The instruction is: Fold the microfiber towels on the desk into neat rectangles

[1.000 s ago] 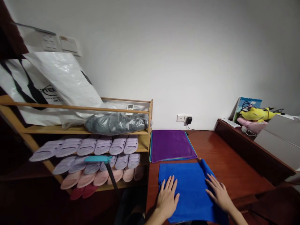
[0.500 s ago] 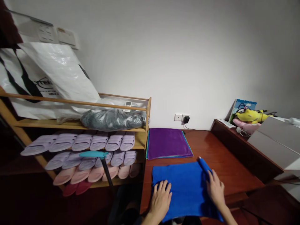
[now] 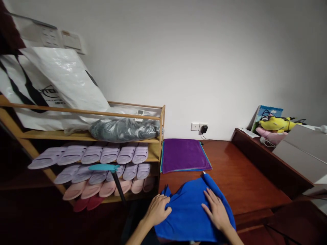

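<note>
Head view, rumpled blue fabric sheet [image 3: 187, 212] beneath our fingers, left hand [image 3: 157, 208] curled at its edge, pinch unclear, right hand [image 3: 217, 210] flat, fingers loosely spread, rectangular purple fabric sheet [image 3: 186, 155] beyond our fingertips.

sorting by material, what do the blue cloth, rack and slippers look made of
Blue cloth: matte fabric, judging by its soft creases; perhaps microfibre.
Rack: probably wood or bamboo, smooth, going by its yellow-brown boards and rails.
Slippers: likely moulded foam or plastic, low-sheen; straps and soles look one-piece.
</note>
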`<state>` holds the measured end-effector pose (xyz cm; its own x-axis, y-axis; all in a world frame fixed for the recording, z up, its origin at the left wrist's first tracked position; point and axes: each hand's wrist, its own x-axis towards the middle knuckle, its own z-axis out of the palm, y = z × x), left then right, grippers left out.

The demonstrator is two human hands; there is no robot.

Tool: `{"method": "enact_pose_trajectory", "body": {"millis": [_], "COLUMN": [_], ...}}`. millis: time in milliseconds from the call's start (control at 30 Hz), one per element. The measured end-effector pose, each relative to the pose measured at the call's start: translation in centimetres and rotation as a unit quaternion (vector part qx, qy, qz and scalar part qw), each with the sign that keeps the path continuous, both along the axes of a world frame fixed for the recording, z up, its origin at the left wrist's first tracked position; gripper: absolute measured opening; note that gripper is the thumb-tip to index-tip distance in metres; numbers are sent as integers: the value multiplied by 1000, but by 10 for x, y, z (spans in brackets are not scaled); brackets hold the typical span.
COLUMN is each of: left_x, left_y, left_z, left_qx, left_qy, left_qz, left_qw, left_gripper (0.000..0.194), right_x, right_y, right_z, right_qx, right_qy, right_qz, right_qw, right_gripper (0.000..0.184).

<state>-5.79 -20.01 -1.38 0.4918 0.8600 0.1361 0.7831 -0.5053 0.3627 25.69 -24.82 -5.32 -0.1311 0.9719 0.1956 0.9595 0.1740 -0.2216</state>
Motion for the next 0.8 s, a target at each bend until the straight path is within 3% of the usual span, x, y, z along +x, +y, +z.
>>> {"method": "enact_pose_trajectory", "body": {"millis": [167,267,333,400,467,533,633,733,800], "left_x": [0,1,1,1,2,4,4,-3,-13], "left_y": [0,-3,-5,-6,-6,-6,-6,-6,-5], "left_z": [-6,-11,-13,-15,-20,-25,-32,-35,-35], "left_qx": [17,28,35,41,45,47,41,34,37], "left_qy": [-33,-49,-53,-54,-56,-54,-15,23,27], "left_qz": [25,35,43,52,69,107,178,202,206], "left_qw": [999,998,997,996,995,992,983,979,977], "left_gripper": [11,13,13,14,17,25,36,40,40], "right_x": [111,173,198,202,177,127,24,-62,-90], "right_y": [-4,-10,-11,-8,-2,5,11,9,9], "right_z": [-15,-23,-25,-22,-15,-5,5,5,-1], "right_qx": [-17,-59,-90,-83,-25,46,49,8,8], "right_qy": [-55,-81,-97,-122,-143,-130,-32,17,16], "right_qz": [-92,-182,-218,-246,-271,-260,-60,96,150], "right_qw": [994,978,967,958,952,956,996,995,988], "right_gripper": [54,52,52,51,50,51,51,56,58]}}
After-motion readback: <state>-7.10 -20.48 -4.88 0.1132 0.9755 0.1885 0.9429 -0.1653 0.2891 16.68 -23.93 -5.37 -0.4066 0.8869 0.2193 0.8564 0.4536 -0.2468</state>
